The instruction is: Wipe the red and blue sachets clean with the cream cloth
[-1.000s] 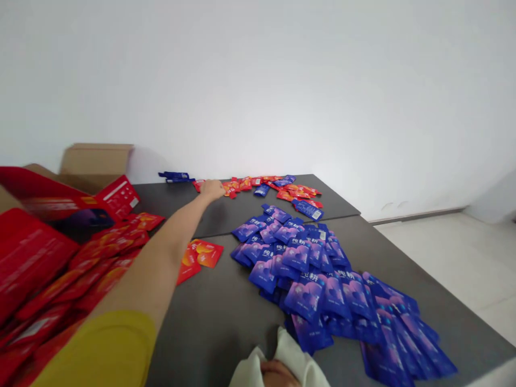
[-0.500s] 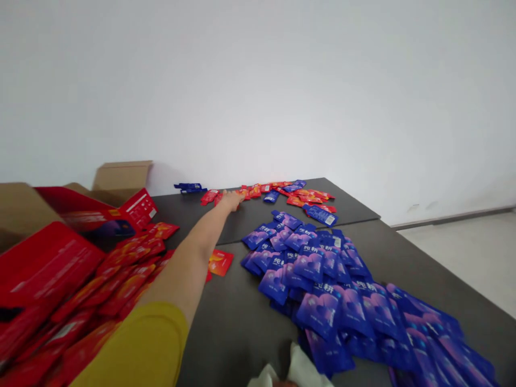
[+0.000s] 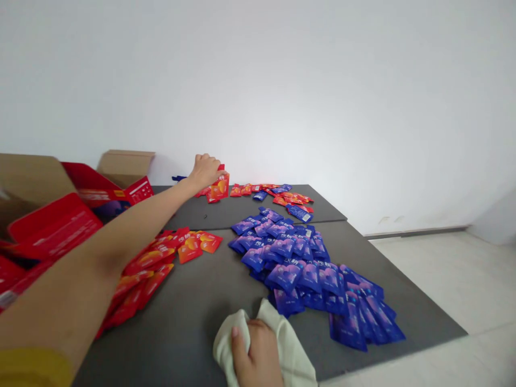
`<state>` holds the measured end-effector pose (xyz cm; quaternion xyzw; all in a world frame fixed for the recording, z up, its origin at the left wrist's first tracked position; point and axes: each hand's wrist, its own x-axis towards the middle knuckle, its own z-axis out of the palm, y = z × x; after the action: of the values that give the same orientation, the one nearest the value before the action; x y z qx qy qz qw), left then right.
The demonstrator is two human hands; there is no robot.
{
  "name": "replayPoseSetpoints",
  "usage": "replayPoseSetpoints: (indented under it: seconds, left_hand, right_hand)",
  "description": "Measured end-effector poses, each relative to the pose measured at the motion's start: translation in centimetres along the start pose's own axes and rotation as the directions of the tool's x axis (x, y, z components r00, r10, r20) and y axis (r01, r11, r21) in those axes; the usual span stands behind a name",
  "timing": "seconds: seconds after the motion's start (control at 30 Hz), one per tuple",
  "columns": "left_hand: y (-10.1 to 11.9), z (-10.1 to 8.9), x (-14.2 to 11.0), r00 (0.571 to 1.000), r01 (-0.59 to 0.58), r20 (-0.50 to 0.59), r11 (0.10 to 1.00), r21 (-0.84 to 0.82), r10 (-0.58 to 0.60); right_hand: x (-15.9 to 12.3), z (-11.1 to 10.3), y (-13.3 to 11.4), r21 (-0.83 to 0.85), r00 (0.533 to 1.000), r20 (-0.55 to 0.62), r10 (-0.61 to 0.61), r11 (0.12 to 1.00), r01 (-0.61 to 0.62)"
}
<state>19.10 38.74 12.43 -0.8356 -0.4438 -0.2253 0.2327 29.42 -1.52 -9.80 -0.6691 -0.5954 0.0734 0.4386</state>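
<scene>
grip of the left hand (image 3: 205,171) drawn nearly closed, pinching in bent fingers a flat rectangular red-and-orange film pouch (image 3: 220,188) with white lettering. holds it upright by its upper part, printed side towards the camera, before the smooth white wall (image 3: 282,91) and over the far part of the flat dark grey desk (image 3: 193,306). cannot tell contact between its lower edge and the red pouches just beneath. reaching there on a bare arm, out of a mustard-yellow fabric sleeve (image 3: 32,368).

grip of the right hand (image 3: 258,352), at five o'clock from the left hand, closed like a fist on a bunched pale greenish-white cloth (image 3: 296,346), down by the near edge of the desk.

by the same clock, at four o'clock: a broad heap of flat blue-and-violet film pouches (image 3: 298,258), overlapping, its nearest ones just beside the cloth. between three and four, farther back: a loose row of mixed red-orange and dark blue pouches (image 3: 293,198). at seven, partly behind the forearm: a pile of flat red-and-orange pouches (image 3: 155,279). between eight and nine: open brown cardboard packaging with red printed flaps (image 3: 56,226). at nine, half hidden behind the wrist: a dark blue packet (image 3: 178,178).
</scene>
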Motion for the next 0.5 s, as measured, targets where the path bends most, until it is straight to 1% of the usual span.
replayPoseSetpoints:
  seconds: [0.07, 0.13, 0.2, 0.23, 0.3, 0.33, 0.4, 0.43, 0.47, 0.5]
  left_hand:
    - [1.0, -4.5, -2.1, 1.0, -0.001, 0.002, 1.0, 0.003, 0.001]
    - [2.3, -8.7, -4.6, 0.998, 0.054, 0.03, 0.998, -0.016, -0.053]
    - [3.6, -11.8, -7.4, 0.986, 0.128, 0.115, 0.989, -0.076, -0.119]
    - [4.2, -12.9, -8.8, 0.974, 0.162, 0.18, 0.979, -0.127, -0.138]
    - [5.1, -14.0, -11.7, 0.94, 0.22, 0.315, 0.939, -0.266, -0.131]
    - [5.5, -14.1, -13.3, 0.922, 0.25, 0.37, 0.906, -0.341, -0.115]
    - [6.2, -13.4, -16.5, 0.875, 0.351, 0.472, 0.811, -0.469, -0.106]
    - [6.4, -12.8, -18.1, 0.84, 0.424, 0.531, 0.744, -0.516, -0.111]
    - [6.7, -12.2, -19.7, 0.791, 0.508, 0.603, 0.661, -0.552, -0.104]
    - [7.0, -11.5, -21.2, 0.722, 0.602, 0.688, 0.56, -0.57, -0.076]
  right_hand:
    - [0.5, -0.7, -0.5, -0.024, 0.998, 0.06, 0.012, 1.0, -0.011]
    - [1.1, -1.5, -0.9, -0.033, 0.989, 0.14, 0.038, 0.999, -0.033]
    - [1.5, -1.9, -1.1, 0.013, 0.983, 0.173, 0.066, 0.997, -0.07]
    - [1.5, -2.1, -1.2, 0.057, 0.982, 0.171, 0.08, 0.994, -0.091]
    - [1.3, -2.4, -1.4, 0.175, 0.987, 0.119, 0.104, 0.977, -0.124]
    - [1.1, -2.6, -1.5, 0.242, 0.99, 0.074, 0.118, 0.961, -0.133]
    - [0.8, -3.4, -2.1, 0.378, 0.989, -0.024, 0.146, 0.917, -0.126]
    - [0.7, -4.0, -2.5, 0.436, 0.985, -0.069, 0.157, 0.893, -0.112]
    - [0.8, -4.6, -3.1, 0.48, 0.982, -0.104, 0.161, 0.872, -0.092]
    - [1.0, -5.3, -3.7, 0.504, 0.981, -0.126, 0.15, 0.861, -0.067]
